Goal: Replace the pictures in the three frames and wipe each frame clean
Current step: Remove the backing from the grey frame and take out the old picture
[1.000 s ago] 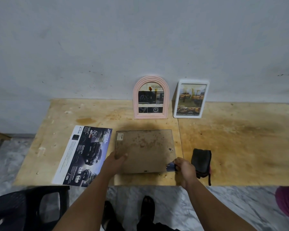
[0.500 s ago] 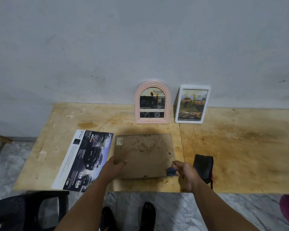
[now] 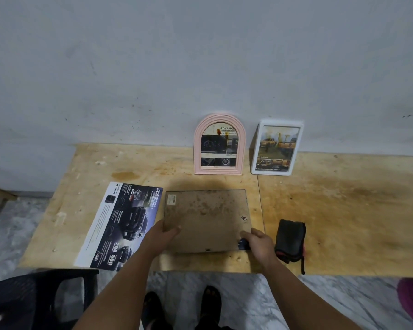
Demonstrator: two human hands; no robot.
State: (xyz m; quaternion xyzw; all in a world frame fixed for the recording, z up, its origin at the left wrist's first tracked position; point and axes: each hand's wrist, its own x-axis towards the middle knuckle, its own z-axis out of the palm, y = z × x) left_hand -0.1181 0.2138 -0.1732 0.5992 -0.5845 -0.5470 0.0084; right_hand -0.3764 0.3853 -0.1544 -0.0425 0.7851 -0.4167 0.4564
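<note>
Face-down frame between left hand, right hand

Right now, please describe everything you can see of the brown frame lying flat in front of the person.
The brown frame lies flat on the wooden table, apparently face down, showing a stained, speckled backing board that looks like hardboard. It is rectangular, with a small pale label near its far left corner and a small dark clip near its right edge. The left hand presses on its near left corner; the right hand works at its near right corner, where something dark blue shows. The car brochure lies just left of it.
</note>
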